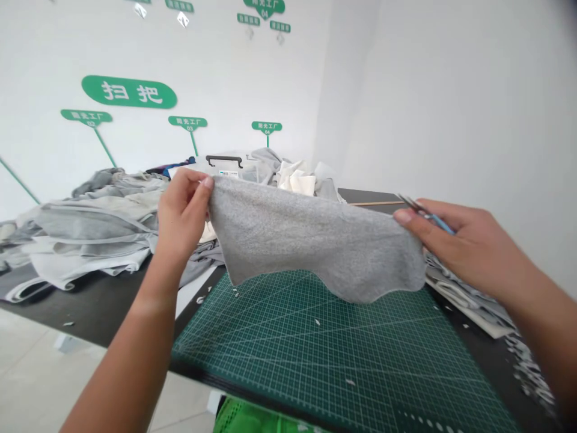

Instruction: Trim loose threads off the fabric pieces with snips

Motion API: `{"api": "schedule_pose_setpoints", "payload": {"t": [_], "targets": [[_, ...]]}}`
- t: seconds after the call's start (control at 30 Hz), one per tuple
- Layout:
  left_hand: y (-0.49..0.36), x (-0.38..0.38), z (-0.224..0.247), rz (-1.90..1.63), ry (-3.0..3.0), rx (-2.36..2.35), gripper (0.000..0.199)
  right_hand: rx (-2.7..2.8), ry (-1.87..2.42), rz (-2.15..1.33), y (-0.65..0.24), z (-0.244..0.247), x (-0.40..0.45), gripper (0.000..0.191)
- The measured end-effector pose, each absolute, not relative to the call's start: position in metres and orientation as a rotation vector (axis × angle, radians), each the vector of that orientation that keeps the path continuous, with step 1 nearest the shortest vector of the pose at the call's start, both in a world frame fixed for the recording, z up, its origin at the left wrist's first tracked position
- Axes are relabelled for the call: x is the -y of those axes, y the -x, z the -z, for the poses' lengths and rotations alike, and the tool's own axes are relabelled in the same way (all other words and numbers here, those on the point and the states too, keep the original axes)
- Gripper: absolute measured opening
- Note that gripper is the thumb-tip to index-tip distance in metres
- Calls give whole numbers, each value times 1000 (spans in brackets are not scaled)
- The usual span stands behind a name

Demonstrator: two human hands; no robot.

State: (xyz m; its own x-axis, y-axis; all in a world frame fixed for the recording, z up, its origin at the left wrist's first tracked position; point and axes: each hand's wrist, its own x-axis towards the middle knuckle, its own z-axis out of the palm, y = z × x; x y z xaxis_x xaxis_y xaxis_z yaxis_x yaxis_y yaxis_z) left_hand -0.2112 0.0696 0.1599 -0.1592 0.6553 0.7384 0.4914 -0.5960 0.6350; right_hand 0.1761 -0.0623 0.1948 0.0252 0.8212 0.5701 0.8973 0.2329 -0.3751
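A piece of grey fabric (311, 237) with a wavy lower edge is stretched between my two hands, above a green cutting mat (333, 355). My left hand (184, 201) pinches its upper left corner between thumb and fingers. At the upper right end, my right hand (464, 237) grips the cloth with the thumb on the near side. Scissors (426, 213) with a light blue handle also lie in that hand, tips pointing up and left. The fingers behind the cloth are partly hidden.
Grey and white fabrics (90, 222) are heaped at the left of the dark table (103, 313). A clear box with a black handle (224, 159) stands behind the cloth. On the right lie stacked fabric pieces (473, 297) and small white scraps (532, 376).
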Motion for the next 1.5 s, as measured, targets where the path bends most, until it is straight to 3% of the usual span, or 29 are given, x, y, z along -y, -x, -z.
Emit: {"api": "schedule_pose_setpoints", "payload": {"t": [0.13, 0.23, 0.37, 0.47, 0.53, 0.77, 0.93, 1.1, 1.5], "targets": [[236, -74, -116, -1325, -1981, -1487, 31, 1966, 1600, -425, -167, -150, 66, 36], [248, -79, -88, -1110, -2067, -1684, 31, 2094, 1546, -860, -151, -119, 69, 38], [246, -84, -65, -878, -2268, -1880, 25, 2135, 1496, -1106, -134, -90, 69, 33], [220, -75, -60, -859, -2402, -1717, 29, 2062, 1535, -1091, -128, -75, 63, 29], [192, -62, -62, -824, -2449, -1364, 36, 1992, 1538, -1067, -127, -67, 58, 27], [93, -41, -64, -360, -2232, -388, 41, 1758, 1445, -999, -136, -44, 48, 31], [63, -57, -42, -328, -2163, -323, 37, 1541, 1414, -1115, -144, -37, 45, 38], [64, -64, -13, -630, -2077, -536, 31, 1408, 1446, -1274, -151, -30, 43, 46], [62, -45, 9, -752, -2106, -575, 27, 1703, 1467, -881, -159, 3, 27, 40]]}}
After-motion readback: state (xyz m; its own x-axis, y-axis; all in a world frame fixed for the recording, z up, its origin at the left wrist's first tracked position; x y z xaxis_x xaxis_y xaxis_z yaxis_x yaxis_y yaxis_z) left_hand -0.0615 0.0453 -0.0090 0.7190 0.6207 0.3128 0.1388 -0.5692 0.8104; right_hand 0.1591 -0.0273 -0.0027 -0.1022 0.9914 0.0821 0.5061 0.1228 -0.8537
